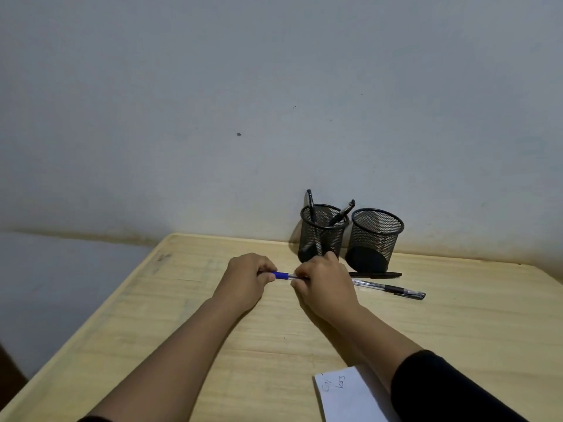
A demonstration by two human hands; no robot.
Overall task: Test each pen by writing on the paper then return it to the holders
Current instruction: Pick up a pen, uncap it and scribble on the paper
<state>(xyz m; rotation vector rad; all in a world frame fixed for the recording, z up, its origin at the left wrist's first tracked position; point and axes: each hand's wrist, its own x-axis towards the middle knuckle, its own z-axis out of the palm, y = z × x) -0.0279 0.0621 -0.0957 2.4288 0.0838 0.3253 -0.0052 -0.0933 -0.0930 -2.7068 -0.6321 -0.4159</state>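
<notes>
A clear pen with a blue grip (282, 275) is held level between both hands above the wooden table (158, 315). My left hand (246, 280) closes on its left end, my right hand (326, 284) on its right part. Two black mesh holders stand at the wall: the left holder (323, 233) has two black pens in it, the right holder (375, 239) shows none. Flat on the table in front of the holders lie a black pen (377, 274) and a clear pen with a black grip (393, 289). White paper (350, 394) with handwriting lies near the front edge.
A pale wall stands right behind the table. The table's left edge runs diagonally from the back towards the near left. My right forearm, in a black sleeve, crosses over part of the paper.
</notes>
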